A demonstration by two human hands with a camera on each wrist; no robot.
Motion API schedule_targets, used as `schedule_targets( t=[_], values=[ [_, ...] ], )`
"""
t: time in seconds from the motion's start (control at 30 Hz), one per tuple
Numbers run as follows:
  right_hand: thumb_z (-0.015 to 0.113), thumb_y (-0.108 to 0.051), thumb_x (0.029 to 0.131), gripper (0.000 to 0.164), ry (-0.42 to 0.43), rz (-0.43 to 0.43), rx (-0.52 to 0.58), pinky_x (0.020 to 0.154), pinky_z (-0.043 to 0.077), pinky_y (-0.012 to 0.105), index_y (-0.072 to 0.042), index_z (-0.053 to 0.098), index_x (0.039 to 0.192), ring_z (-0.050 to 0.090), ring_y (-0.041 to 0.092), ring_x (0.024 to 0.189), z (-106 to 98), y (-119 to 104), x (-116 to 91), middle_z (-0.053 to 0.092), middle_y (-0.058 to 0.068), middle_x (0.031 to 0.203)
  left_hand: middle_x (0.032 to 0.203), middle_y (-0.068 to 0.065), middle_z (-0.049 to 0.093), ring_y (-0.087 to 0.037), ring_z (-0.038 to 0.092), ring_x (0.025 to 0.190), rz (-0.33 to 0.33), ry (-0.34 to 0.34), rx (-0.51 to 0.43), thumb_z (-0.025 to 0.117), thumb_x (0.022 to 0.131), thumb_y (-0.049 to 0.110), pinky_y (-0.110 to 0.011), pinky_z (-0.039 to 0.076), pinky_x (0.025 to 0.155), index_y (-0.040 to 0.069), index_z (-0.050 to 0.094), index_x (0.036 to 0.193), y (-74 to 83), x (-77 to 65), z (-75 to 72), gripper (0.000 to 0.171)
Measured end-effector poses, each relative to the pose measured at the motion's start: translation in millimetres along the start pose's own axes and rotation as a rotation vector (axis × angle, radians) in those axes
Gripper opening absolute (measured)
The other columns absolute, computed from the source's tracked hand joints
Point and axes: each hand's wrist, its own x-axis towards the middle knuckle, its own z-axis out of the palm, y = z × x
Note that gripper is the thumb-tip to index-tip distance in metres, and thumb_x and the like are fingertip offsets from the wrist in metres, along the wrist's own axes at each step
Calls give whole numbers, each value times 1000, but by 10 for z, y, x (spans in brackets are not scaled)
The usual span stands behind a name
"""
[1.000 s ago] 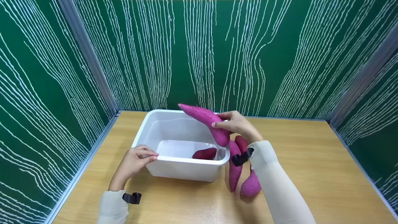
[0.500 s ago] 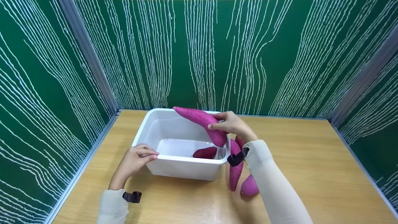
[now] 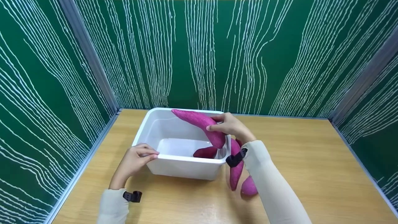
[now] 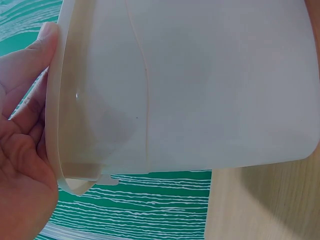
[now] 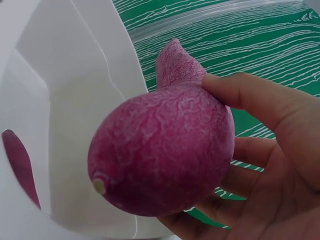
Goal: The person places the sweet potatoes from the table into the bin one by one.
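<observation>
A white plastic bin (image 3: 183, 168) stands on the table, and its near left rim is pinched by my left hand (image 3: 138, 160). In the left wrist view the thumb and fingers lie on either side of the rim. My right hand (image 3: 233, 126) grips a long pinkish-purple sweet potato (image 3: 199, 120) over the bin's right part, its thin tip pointing to the far left. The right wrist view shows the thick end of this sweet potato (image 5: 160, 155) close up. On the bin's floor, at the near right, lies a dark red sweet potato (image 3: 205, 152), partly hidden by the rim.
Right of the bin, a long purple sweet potato (image 3: 236, 174) and a rounder one (image 3: 249, 186) lie on the wooden table (image 3: 311, 161), partly covered by my right forearm. Green panels (image 3: 192, 56) with white wavy lines enclose the back and sides.
My right hand has moved slightly left and down with the sweet potato, bringing it lower over the bin. My left hand has stayed at the rim.
</observation>
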Motion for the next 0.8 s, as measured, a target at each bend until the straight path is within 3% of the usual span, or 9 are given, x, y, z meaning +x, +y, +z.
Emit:
schedule_targets(
  t=[0.27, 0.53, 0.8],
  values=[
    [74, -31, 83, 56, 12, 1, -5, 81, 56, 31, -17, 57, 134, 57, 24, 105, 31, 4, 5, 63, 8, 120, 89, 1, 68, -16, 59, 89, -25, -6, -5, 76, 80, 17, -26, 54, 83, 13, 78, 90, -3, 2, -6, 11],
    [72, -26, 85, 62, 11, -15, 83, 98, 49, 44, -13, 48, 140, 56, 28, 121, 33, 4, -18, 54, 12, 138, 88, 1, 68, -15, 58, 89, -15, -1, -7, 76, 80, 16, -25, 53, 82, 13, 78, 89, 0, 11, 2, 10],
    [73, -25, 85, 62, -13, -32, 69, 99, 46, 49, -11, 49, 140, 53, 30, 125, 25, 33, -34, 54, 14, 139, 88, 0, 68, -14, 58, 87, 15, 0, -10, 77, 79, 17, -20, 52, 77, 13, 79, 88, -11, 9, -13, 10]
  ],
)
